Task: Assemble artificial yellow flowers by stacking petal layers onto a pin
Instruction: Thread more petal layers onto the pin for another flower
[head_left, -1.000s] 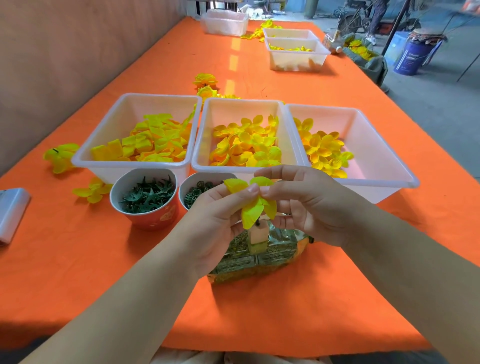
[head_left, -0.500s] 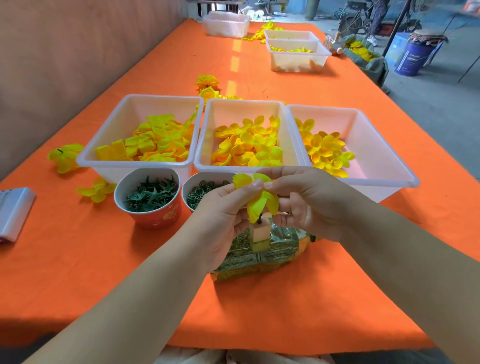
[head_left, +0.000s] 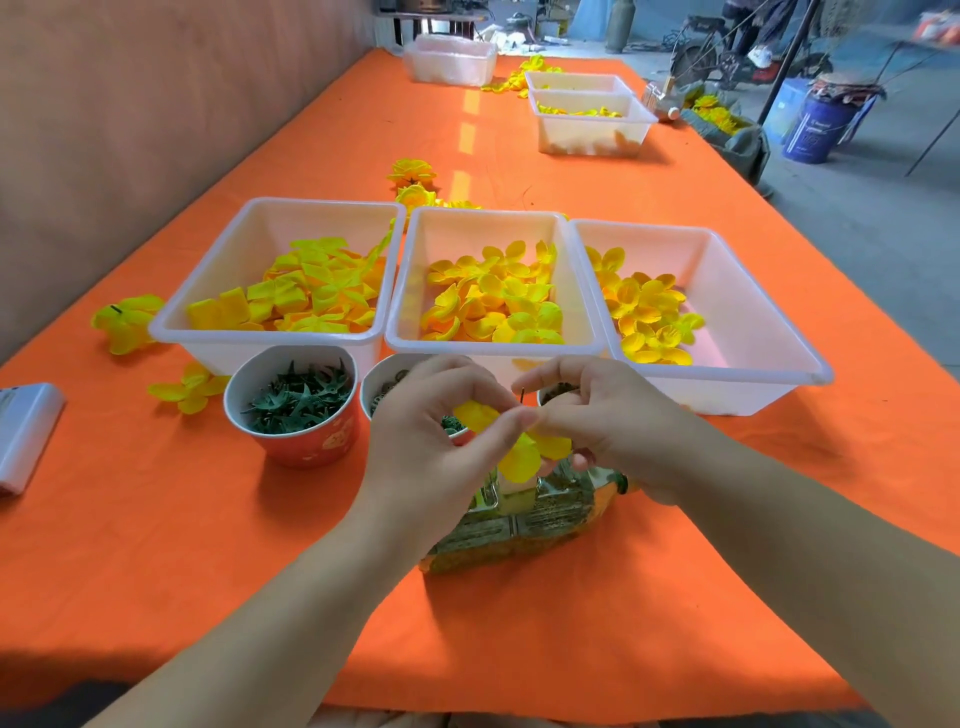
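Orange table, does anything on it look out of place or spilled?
Slightly. A few yellow flowers lie loose on the orange cloth left of the left bin, and more sit behind the middle bin. The bins and cups stand upright; nothing looks tipped.

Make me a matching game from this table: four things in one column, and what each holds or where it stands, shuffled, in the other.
Things:
1. red cup
2. left tub
3. right tub
4. blue barrel

Descriptions:
A. stands on the floor beyond the table
B. holds dark green leafy pieces
C. yellow petals along its left side only
D. holds squarish folded yellow petals

Pairs: 1-B, 2-D, 3-C, 4-A
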